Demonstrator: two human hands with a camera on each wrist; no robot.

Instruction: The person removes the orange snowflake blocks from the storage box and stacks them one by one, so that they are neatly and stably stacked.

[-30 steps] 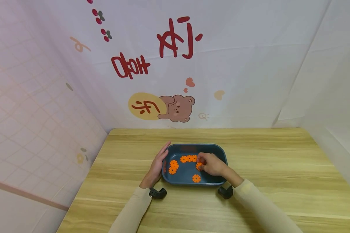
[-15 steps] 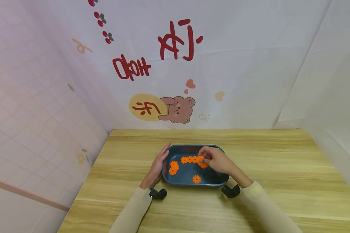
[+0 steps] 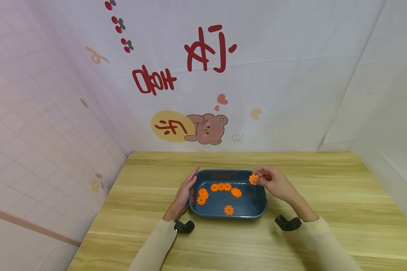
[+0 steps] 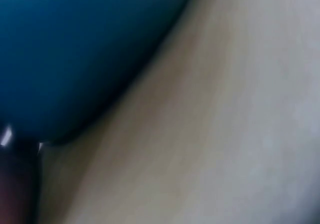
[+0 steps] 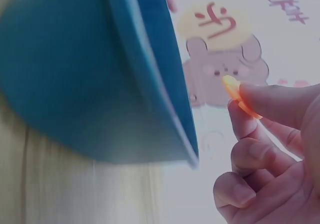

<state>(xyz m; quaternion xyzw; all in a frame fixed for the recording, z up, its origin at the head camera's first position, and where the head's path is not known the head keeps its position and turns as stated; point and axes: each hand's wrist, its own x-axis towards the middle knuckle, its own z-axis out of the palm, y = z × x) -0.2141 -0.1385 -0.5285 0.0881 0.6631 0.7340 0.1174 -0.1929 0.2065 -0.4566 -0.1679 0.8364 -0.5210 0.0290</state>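
A dark blue rectangular basin (image 3: 224, 215) with rounded corners stands on the table, and several orange notched plastic discs (image 3: 228, 210) lie inside it. Against its left wall rests my left hand (image 3: 182, 195), fingers straight along the outside. Over the far right corner of the basin, my right hand (image 3: 276, 184) pinches one orange notched disc (image 3: 254, 179) between thumb and forefinger. In the right wrist view that disc (image 5: 231, 87) shows nearly edge-on, above and beside the basin's rim (image 5: 150, 66). The left wrist view is blurred and gives only the basin's outer wall (image 4: 75, 48).
The basin sits on a light wood-grain table (image 3: 149, 177). A white printed cloth (image 3: 278, 94) with a bear and red characters hangs behind the table's far edge, and cloth also hangs along both sides.
My right hand has moved right and up, from inside the basin to its far right rim, lifting an orange notched disc with it. My left hand has stayed at the left wall.
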